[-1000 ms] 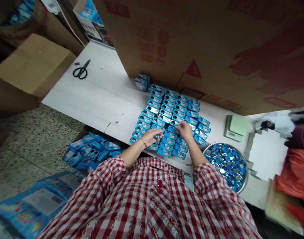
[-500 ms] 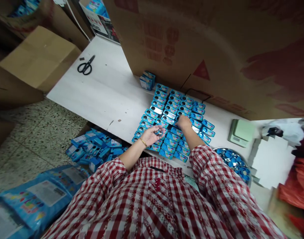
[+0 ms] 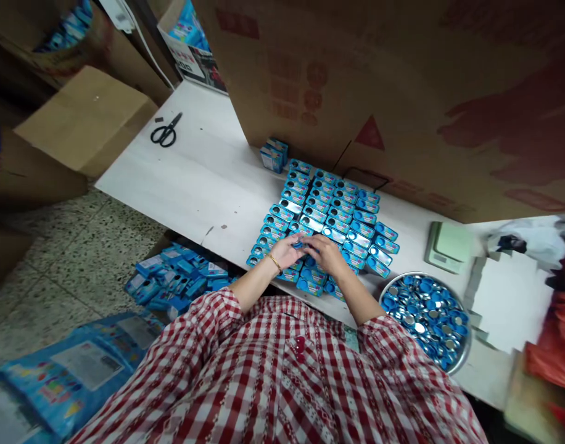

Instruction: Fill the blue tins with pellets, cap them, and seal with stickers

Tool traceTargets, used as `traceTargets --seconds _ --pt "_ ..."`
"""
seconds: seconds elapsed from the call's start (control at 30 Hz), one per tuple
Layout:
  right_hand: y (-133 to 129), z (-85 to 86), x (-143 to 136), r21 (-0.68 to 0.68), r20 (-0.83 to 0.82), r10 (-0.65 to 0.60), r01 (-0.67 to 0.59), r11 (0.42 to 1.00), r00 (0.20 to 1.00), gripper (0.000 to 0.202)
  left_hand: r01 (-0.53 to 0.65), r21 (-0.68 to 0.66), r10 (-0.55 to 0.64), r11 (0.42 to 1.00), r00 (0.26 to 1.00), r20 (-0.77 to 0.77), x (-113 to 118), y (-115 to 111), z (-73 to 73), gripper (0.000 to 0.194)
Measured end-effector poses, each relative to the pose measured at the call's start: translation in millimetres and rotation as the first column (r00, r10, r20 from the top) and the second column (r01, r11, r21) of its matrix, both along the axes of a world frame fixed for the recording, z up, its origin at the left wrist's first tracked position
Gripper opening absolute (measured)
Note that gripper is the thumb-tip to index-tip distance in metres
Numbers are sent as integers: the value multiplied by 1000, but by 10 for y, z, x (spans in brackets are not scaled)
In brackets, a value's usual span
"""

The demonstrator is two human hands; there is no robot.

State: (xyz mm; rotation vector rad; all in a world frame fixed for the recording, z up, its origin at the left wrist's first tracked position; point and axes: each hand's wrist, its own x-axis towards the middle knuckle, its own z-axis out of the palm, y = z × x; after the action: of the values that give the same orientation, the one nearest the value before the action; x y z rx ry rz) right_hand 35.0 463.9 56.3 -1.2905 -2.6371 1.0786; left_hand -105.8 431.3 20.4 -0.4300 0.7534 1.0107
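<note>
1. Head cam, change: R hand [image 3: 326, 253] is back from the rows of blue cases [image 3: 314, 220] & now meets L hand [image 3: 286, 251]; approx. half a sec. ago it was down among the middle cases, apart from L. The case spot it covered is in sight again, and more of the metal basin [image 3: 468, 339] shows too.
2. Meaning (judgement): looks like a return to the small round pieces [image 3: 298, 245] in L palm, so work is prob. mid-cycle. Cases on R side mostly have blue discs in their round openings; L-side ones mostly show dark openings, i.e. seems part done.
3. Hands' state: L is cupped round the pieces, fingers pointing up & to the R; count can't be told. R is bent inward, fingertips at the same pieces; can't tell if it's pinching one.
4. Pose: both forearms reach fwd from the checked sleeves [image 3: 218, 311] and angle in, hands touching or nearly so, above the near-middle part of the rows. Gold bracelet [image 3: 276, 263] on L wrist.
5. Where: pieces are betw. the hands; cases lie on the counter [image 3: 185, 179] below; basin w/ more pieces sits near R forearm.
</note>
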Motion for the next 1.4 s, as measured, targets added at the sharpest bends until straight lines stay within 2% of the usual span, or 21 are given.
traceTargets --seconds 0.1,0.17,0.27,0.33,0.4,0.47,0.6,0.73,0.8,0.83,0.9,0.97,1.03,1.07,1.13,1.2,1.27,1.33,1.4 --pt "84 1 63 -80 40 -89 92 993 995 35 3 12 -3 1000 1000 -2 25 41 9 19" --pt "207 -12 111 -95 68 -199 205 974 978 33 1 32 -1 999 1000 4 18 77 12 19" --pt "489 -48 189 12 172 -450 455 891 877 26 -4 42 4 999 1000 -12 -48 112 11 17" --pt "692 -74 223 123 281 -534 522 844 797 23 -14 37 16 999 999 -40 -111 111 11 17" --pt "857 -98 222 187 404 -519 488 853 753 19 -21 25 23 999 998 -59 -166 95 16 17" --pt "977 -123 184 193 521 -475 444 875 709 18 -15 11 16 1000 998 -66 -199 78 25 18" --pt "1176 -190 78 137 691 -389 419 898 609 38 11 22 -9 1000 997 -75 -209 84 44 18" --pt "1321 -224 54 84 788 -285 364 928 545 46 16 74 -13 997 999 -40 -215 134 66 14" --pt "1270 -189 70 101 773 -282 329 939 569 43 13 81 -12 997 1000 -14 -227 150 69 16" --pt "1199 -158 74 131 732 -305 313 941 610 39 15 80 -15 997 1000 -6 -232 153 65 17" --pt "981 -82 59 176 555 -330 280 944 764 32 28 80 -28 996 1000 -10 -229 154 46 18" --pt "710 -10 3 120 282 -214 186 975 935 30 47 96 -44 994 998 -34 -197 149 19 18" --pt "468 35 -74 16 52 -53 53 998 997 29 72 133 -67 988 997 -48 -134 143 -1 15" --pt "381 42 -105 -25 -6 -13 13 1000 1000 28 88 152 -81 984 996 -49 -97 140 -6 14" --pt "301 28 -118 -78 -37 -27 24 997 999 24 127 178 -120 976 992 -48 -29 135 -6 13" --pt "349 -8 -47 -111 -28 -132 128 985 991 20 169 192 -163 967 985 -48 8 132 -1 14" --pt "505 -48 80 -114 33 -300 302 946 953 21 199 209 -193 958 980 -48 4 130 0 16" --pt "732 -79 199 -18 158 -467 476 879 870 22 206 216 -199 954 979 -55 -33 124 -5 20" --pt "979 -103 255 132 302 -546 533 836 782 23 193 204 -183 960 981 -70 -87 110 -13 21"
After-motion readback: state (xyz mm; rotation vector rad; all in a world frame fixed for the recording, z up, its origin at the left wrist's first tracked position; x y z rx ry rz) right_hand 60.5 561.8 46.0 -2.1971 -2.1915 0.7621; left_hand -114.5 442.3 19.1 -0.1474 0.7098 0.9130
